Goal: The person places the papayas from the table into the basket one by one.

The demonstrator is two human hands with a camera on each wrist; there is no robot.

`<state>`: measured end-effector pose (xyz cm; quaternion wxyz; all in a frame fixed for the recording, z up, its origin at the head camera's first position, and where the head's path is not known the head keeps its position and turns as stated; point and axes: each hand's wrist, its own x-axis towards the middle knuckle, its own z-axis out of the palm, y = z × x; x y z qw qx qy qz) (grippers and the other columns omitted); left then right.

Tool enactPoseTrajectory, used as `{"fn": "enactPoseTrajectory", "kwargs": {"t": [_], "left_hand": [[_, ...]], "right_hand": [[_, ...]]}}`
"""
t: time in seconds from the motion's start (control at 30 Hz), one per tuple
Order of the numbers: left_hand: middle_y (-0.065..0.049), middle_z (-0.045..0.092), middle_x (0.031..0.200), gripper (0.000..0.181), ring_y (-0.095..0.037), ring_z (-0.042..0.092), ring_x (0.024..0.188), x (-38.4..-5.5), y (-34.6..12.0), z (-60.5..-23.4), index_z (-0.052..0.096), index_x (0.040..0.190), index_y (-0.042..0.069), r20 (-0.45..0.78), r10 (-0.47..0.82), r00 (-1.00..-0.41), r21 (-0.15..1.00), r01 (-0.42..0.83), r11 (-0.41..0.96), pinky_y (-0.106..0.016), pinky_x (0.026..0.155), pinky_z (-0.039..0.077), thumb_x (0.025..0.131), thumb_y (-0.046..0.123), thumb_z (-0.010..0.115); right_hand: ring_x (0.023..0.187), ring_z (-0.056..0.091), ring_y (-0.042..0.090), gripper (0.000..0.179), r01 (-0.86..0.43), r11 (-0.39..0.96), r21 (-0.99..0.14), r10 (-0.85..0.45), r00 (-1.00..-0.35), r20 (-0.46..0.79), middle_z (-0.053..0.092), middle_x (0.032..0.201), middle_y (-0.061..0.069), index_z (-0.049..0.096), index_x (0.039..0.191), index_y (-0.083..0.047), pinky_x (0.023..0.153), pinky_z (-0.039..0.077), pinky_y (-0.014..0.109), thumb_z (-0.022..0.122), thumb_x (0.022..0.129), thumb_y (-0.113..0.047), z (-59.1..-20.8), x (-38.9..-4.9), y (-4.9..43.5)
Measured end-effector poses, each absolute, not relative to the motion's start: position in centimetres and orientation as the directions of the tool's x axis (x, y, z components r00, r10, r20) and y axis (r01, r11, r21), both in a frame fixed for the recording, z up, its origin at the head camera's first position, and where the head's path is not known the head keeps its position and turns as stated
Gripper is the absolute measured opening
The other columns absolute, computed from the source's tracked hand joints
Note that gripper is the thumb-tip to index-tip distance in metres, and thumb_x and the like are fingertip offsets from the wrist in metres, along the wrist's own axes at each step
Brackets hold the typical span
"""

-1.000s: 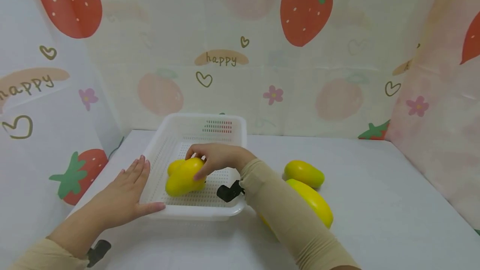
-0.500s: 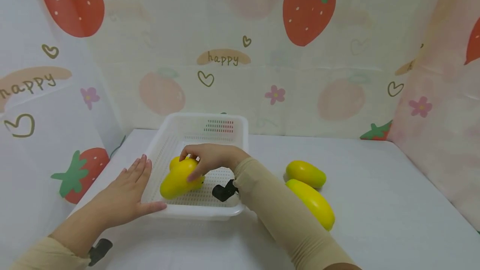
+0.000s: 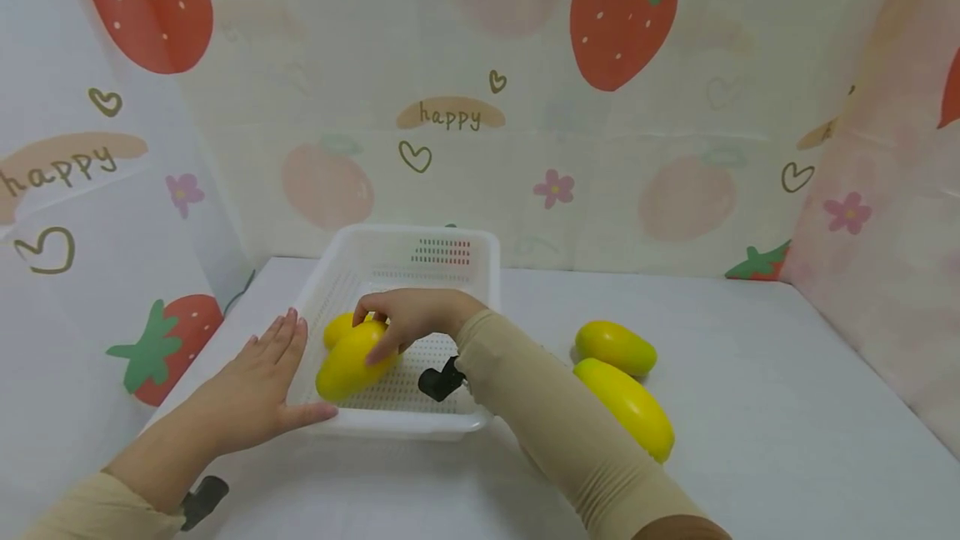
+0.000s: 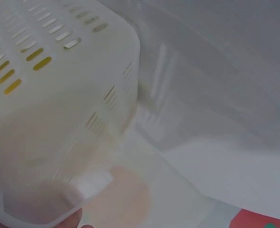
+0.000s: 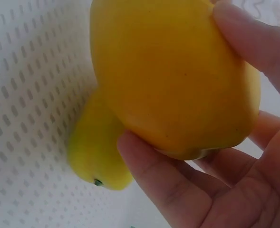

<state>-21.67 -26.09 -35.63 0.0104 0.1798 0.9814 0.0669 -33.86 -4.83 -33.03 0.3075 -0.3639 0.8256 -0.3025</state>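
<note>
In the head view, a white slotted plastic basket [image 3: 405, 421] stands on the table. My right hand [image 3: 416, 315] reaches into it and grips a yellow mango [image 3: 347, 372], thumb on one side and fingers on the other. Behind that fruit lies a second yellow mango [image 3: 337, 328], partly covered; the right wrist view shows this lower mango [image 5: 99, 147] against the slotted wall. My left hand [image 3: 251, 398] rests at the basket's near left corner, fingers straight along the left rim and thumb on the front rim. Yellow shows through slots of the basket [image 4: 68, 90] in the left wrist view.
Right of the basket, two more mangoes lie on the white tabletop [image 3: 765, 407]: a smaller one [image 3: 611, 347] and a larger one [image 3: 630, 407], partly behind my right sleeve [image 3: 555, 415]. Printed fabric walls [image 3: 450, 190] enclose the table at the back and sides.
My right hand has moved a little left inside the basket, carrying the gripped mango toward the left wall. My left hand keeps its place on the rim.
</note>
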Motion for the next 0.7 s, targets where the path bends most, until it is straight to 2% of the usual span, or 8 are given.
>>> {"fn": "enactPoseTrajectory", "kwargs": {"t": [0.7], "left_hand": [[-0.025,0.002,0.150,0.118,-0.040,0.005,0.137,-21.7,-26.0,-35.7,0.008,0.143,-0.008,0.007,0.346,-0.938,0.114,0.344,0.932,-0.061,0.104,0.012,0.070,0.080,0.040]], "right_hand": [[0.088,0.056,0.017,0.037,-0.336,0.644,-0.687,-0.734,-0.525,-0.432,0.054,0.102,0.001,0.054,0.106,-0.020,0.073,0.053,0.026,0.075,0.075,-0.026,-34.4,-33.7,-5.5]]}}
